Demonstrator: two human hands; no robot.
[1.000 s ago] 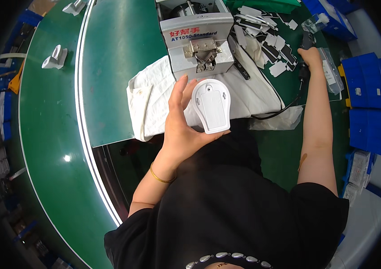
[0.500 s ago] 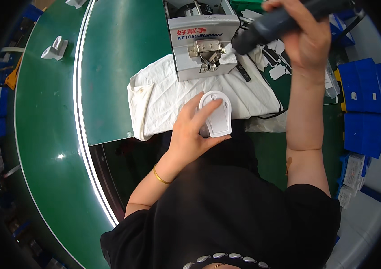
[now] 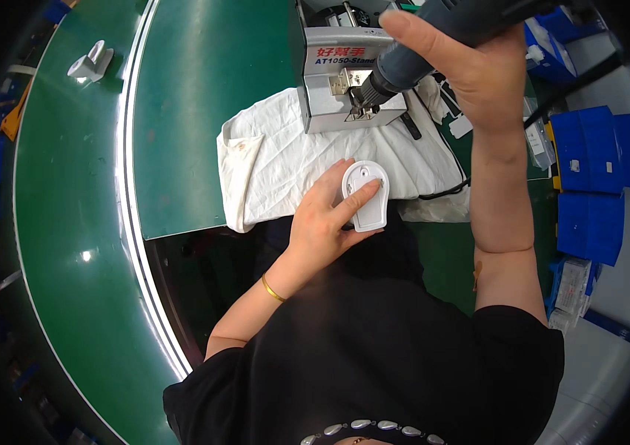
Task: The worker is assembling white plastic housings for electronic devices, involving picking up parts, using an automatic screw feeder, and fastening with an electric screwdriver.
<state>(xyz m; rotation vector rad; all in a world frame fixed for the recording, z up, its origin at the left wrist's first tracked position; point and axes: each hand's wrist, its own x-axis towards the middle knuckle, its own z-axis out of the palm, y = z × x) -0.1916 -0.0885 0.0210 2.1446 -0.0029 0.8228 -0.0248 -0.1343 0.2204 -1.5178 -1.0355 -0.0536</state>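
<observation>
My left hand (image 3: 315, 226) is closed round a white plastic part (image 3: 370, 215), rounded at its far end and straight at its near end. The thumb lies over its recessed face, where small holes show. Up at the right, my right hand (image 3: 485, 85) grips a dark electric screwdriver (image 3: 404, 68), tilted down to the left. Its nose is at the metal pick-up slot on the front of a grey screw feeder (image 3: 319, 107); the bit's very tip is too small to make out. A white cloth (image 3: 278, 156) lies under the feeder.
A similar white part (image 3: 91, 62) stands on the green bench (image 3: 70, 185) at the left, beyond a bright light strip (image 3: 128, 170). Blue bins (image 3: 589, 152) line the right side. A black cable (image 3: 582, 81) trails from the screwdriver. Pale flat pieces (image 3: 461, 126) lie right of the feeder.
My right hand has brought the screwdriver left and down, from beside the feeder to its front slot. The white part in my left hand has shifted slightly right in view.
</observation>
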